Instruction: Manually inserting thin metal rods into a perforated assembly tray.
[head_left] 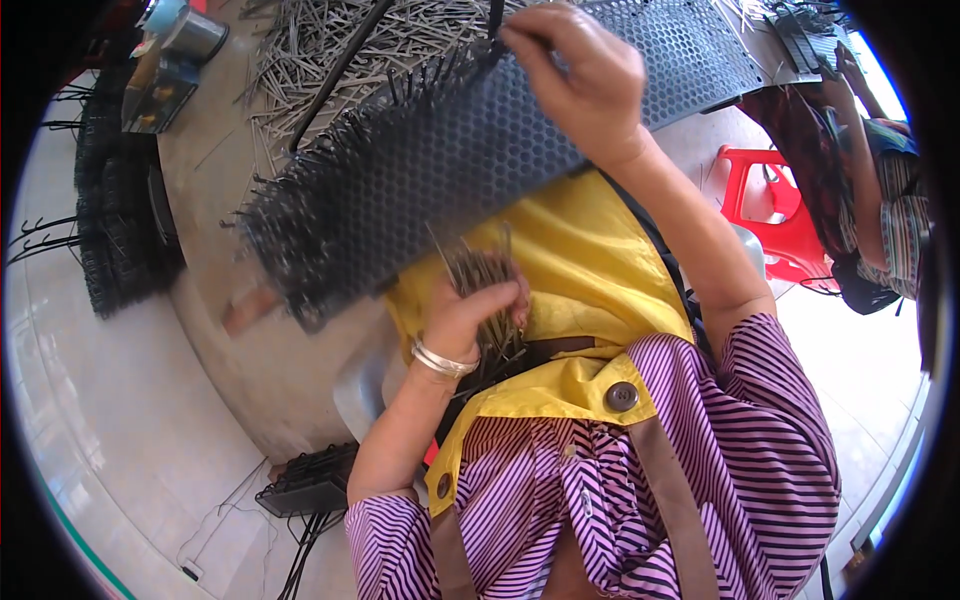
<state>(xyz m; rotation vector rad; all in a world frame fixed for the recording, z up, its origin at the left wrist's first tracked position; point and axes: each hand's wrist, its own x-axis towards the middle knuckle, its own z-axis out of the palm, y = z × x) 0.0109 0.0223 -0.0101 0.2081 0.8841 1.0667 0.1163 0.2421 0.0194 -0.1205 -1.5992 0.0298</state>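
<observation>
My left hand (pixel 468 318), with bracelets at its wrist, is closed around a bundle of thin metal strips (pixel 486 270) in front of my yellow apron. Their ends fan out above the fingers. Across my lap, sloping up to the right, lies a black board (pixel 420 190) full of round holes. Dark thin pieces (pixel 290 235) stick up in dense rows along its left and far side. Over the board's far edge, my right hand (pixel 585 85) is raised with thumb and fingertips pinched together. Whatever sits between those fingertips is too small to make out.
Loose metal strips (pixel 320 50) lie heaped beyond the board. Black racks (pixel 115 190) of similar pieces line the left wall. A red plastic stool (pixel 765 210) stands at right, beside another person (pixel 870 180) working at a similar board. A dark block (pixel 312 482) lies at lower left.
</observation>
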